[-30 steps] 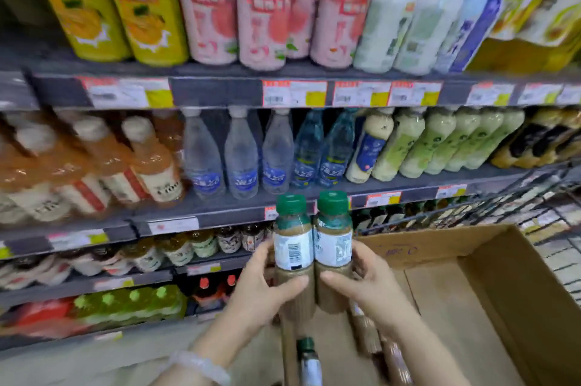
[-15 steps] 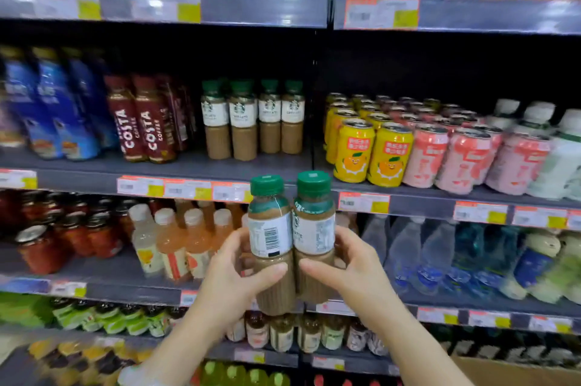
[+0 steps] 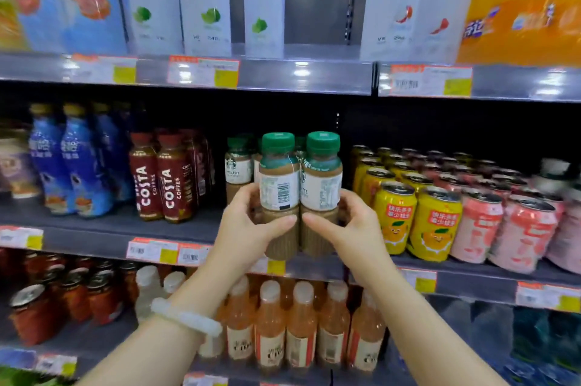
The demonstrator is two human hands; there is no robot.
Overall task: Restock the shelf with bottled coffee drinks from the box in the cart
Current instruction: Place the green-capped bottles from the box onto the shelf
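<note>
Top shelf: white cartons (image 3: 204,2) with green leaf prints, blue cartons (image 3: 85,2) at left, an orange pack (image 3: 522,8) at right.
Middle shelf, left: blue bottles (image 3: 78,165), then dark red Costa Coffee bottles (image 3: 171,181).
Middle shelf, right: yellow cans (image 3: 435,225) with orange cartoon faces, pink cans (image 3: 525,234) beside them.
Lower shelf: red-lidded jars (image 3: 31,313) at left, peach-coloured bottles (image 3: 270,329) with white caps.
Shelf edges: price tags (image 3: 202,74) in white, red and yellow.

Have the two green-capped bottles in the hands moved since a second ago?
Yes. The two bottles, held by the left hand and right hand, went from over the cart's box up to the coffee shelf, beside the Costa bottles.
</note>
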